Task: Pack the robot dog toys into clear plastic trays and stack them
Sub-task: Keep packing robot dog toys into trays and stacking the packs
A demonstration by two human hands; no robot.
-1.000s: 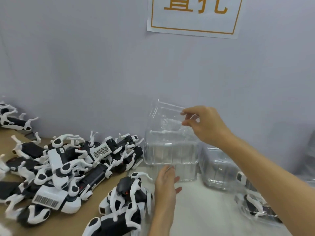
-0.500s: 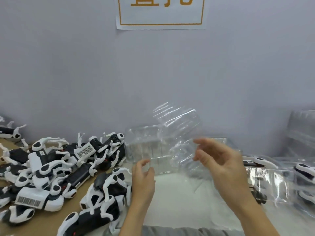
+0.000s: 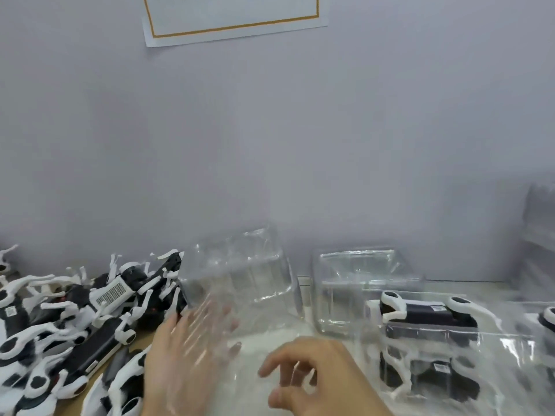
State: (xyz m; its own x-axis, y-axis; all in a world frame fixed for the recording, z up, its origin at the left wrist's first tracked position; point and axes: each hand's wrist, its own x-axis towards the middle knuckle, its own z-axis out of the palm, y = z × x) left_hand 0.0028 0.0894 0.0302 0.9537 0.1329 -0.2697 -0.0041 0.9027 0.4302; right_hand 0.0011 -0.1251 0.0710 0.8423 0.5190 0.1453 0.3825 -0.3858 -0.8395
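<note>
Robot dog toys [image 3: 75, 319], black and white with legs splayed, lay heaped on the brown part of the bench [image 3: 141, 345] at the left, against a grey wall [image 3: 270, 145]. Just right of the heap stood a stack of clear plastic trays [image 3: 240, 274], and beside that, slightly apart, a second clear tray stack [image 3: 360, 283]. Farther right, packed trays [image 3: 429, 340] each held a toy under clear plastic, lying on the white surface [image 3: 270, 337].

At the front, the person's left hand [image 3: 186, 352] was spread flat, fingers straight and fanned, seen through a blurred sheet of clear plastic; the palm appeared to lie against a loose clear tray [image 3: 216, 340] in front of the first stack, though the blur left the tray's outline uncertain. The right hand [image 3: 312, 376] hung low over the white surface, fingers loosely bent and apart, thumb tucked underneath; whether it touched the plastic could not be told, and no grip showed. A paper notice with an orange border [image 3: 234, 16] was fixed to the wall above.
</note>
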